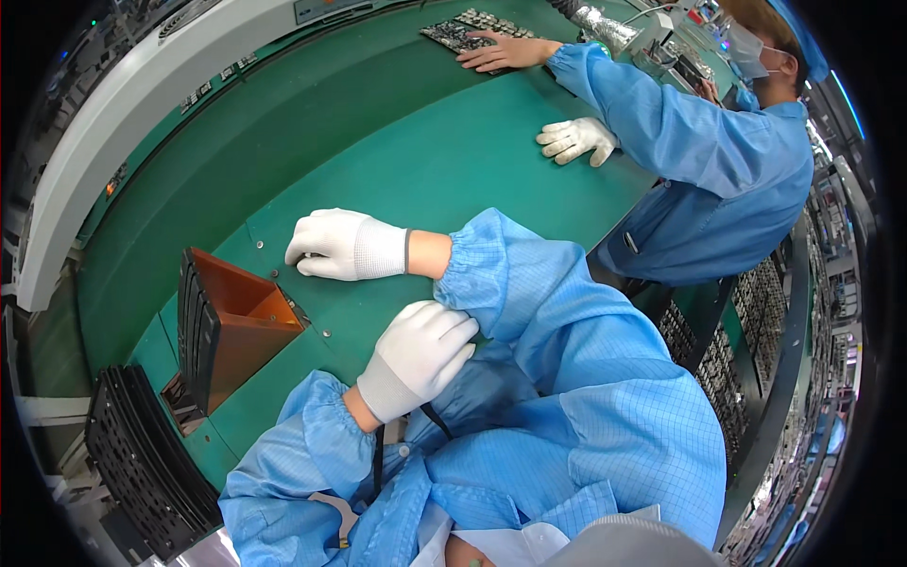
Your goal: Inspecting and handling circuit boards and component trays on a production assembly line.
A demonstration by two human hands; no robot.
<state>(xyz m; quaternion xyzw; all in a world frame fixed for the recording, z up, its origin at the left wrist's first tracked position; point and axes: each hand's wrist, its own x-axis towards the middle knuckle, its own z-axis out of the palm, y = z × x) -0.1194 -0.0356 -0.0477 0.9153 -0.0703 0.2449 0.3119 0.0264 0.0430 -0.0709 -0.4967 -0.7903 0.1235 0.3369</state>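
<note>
My right hand (345, 246), in a white knit glove with a grey-edged cuff, rests on the green bench top (416, 151). Its fingers curl down toward the surface, and anything under them is hidden. My left hand (416, 357), gloved in white too, is closer to my body. Its slightly bent fingers lie against my blue right sleeve (505, 283), with small gaps between them; I see nothing held there. Left of my right hand, an orange-brown box (248, 312) with a black ribbed outer side stands at the bench edge.
A co-worker (718, 170) in blue lays a bare hand (505, 52) by circuit boards (463, 33). A white glove (576, 142) lies beside that sleeve. Black slotted trays (151, 463) stack lower left. A pale curved machine frame (104, 132) borders the far left.
</note>
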